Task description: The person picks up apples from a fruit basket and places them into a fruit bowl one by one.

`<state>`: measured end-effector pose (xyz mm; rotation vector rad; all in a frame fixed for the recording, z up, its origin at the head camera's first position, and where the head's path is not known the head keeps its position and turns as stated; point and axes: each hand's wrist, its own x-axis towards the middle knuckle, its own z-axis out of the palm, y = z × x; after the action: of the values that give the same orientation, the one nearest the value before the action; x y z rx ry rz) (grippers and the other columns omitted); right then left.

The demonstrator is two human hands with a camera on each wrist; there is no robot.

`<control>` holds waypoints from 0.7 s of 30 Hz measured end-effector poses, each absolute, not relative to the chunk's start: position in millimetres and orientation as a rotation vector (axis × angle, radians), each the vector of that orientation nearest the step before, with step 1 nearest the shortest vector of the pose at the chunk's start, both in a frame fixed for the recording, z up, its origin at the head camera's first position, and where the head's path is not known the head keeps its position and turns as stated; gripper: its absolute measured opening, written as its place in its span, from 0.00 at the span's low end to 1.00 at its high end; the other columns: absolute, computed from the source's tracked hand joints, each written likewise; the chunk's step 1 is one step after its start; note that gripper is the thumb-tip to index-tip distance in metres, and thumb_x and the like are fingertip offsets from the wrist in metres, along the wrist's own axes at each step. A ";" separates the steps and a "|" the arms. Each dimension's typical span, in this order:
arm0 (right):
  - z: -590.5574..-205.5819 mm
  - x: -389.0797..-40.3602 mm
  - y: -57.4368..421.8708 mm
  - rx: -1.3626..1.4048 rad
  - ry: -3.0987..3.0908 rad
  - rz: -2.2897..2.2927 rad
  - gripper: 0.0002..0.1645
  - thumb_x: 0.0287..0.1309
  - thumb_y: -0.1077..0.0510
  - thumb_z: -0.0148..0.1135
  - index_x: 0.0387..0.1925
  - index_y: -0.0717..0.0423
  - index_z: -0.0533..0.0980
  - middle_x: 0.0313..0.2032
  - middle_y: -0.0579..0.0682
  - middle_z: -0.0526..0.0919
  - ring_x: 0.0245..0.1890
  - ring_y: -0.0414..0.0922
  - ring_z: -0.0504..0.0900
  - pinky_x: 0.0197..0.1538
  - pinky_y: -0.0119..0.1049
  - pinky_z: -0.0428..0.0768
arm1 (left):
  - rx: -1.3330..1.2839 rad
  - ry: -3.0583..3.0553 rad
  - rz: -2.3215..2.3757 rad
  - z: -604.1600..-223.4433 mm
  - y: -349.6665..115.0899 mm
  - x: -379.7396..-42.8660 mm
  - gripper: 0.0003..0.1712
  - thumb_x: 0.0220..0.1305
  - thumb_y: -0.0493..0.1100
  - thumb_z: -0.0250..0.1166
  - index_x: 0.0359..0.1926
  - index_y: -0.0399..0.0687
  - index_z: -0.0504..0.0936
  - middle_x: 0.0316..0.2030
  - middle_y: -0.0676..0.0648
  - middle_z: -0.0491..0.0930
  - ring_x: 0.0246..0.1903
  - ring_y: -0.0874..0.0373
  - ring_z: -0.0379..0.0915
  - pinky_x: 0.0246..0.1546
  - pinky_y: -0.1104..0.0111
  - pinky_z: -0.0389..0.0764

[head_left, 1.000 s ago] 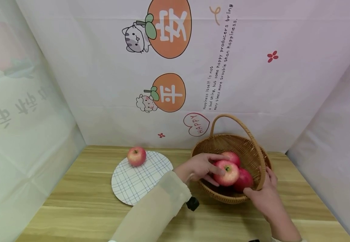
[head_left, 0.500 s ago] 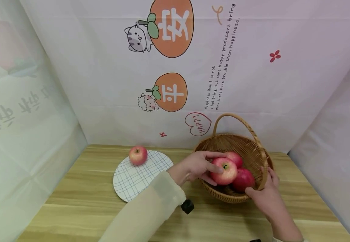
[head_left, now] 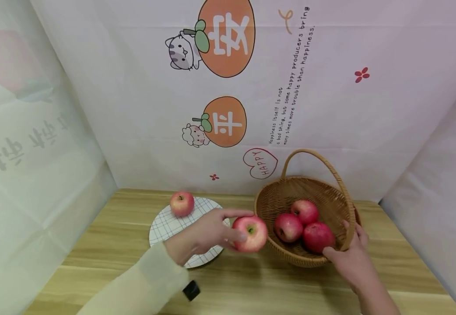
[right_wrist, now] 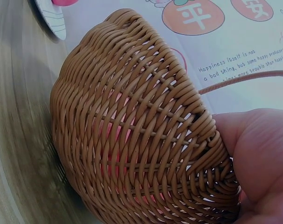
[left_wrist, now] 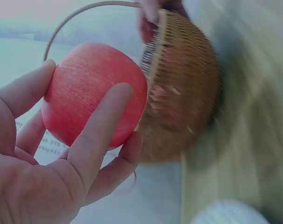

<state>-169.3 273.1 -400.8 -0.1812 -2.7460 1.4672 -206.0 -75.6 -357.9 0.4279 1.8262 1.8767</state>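
Observation:
My left hand [head_left: 210,232] grips a red apple [head_left: 254,234] between thumb and fingers, held up between the plate and the basket. In the left wrist view the fingers wrap round that apple [left_wrist: 92,93]. A brown wicker basket [head_left: 269,210] with a tall handle stands at the right, holding three red apples, one of them a darker red apple [head_left: 318,237]. My right hand [head_left: 352,258] grips the basket's right rim by the handle's base. The right wrist view shows the woven side of the basket [right_wrist: 132,116] close up, thumb at its rim.
A round white checked plate [head_left: 165,234] lies left on the wooden table [head_left: 94,262], partly behind the left forearm. One apple [head_left: 182,204] sits near its back edge. A printed white cloth [head_left: 322,109] stands behind the table, with cloth walls on both sides.
The left hand has lifted an apple out of the basket and carried it left past the rim. Three apples now show inside the basket. The right hand keeps its grip on the rim.

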 end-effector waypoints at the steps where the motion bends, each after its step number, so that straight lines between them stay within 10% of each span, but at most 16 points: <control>1: -400.2 -168.9 273.6 -0.185 -2.750 1.472 0.61 0.59 0.62 0.64 0.77 0.63 0.31 0.73 0.65 0.21 0.68 0.74 0.43 0.66 0.67 0.50 | 0.419 1.855 1.868 -359.6 -84.9 -200.5 0.33 0.52 0.26 0.70 0.61 0.48 0.81 0.58 0.41 0.73 0.40 0.46 0.81 0.36 0.49 0.84; 21: -405.5 -168.9 273.0 -0.155 -2.703 1.435 0.62 0.55 0.64 0.66 0.77 0.66 0.34 0.73 0.69 0.25 0.68 0.75 0.43 0.65 0.69 0.51 | 0.078 2.012 2.023 -407.1 -219.8 -166.2 0.40 0.62 0.34 0.69 0.72 0.35 0.63 0.64 0.28 0.62 0.45 0.43 0.78 0.45 0.43 0.80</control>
<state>-168.9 273.0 -405.5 -0.1548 -2.7029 1.4346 -166.2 -219.8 -407.1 0.0779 2.0125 2.0234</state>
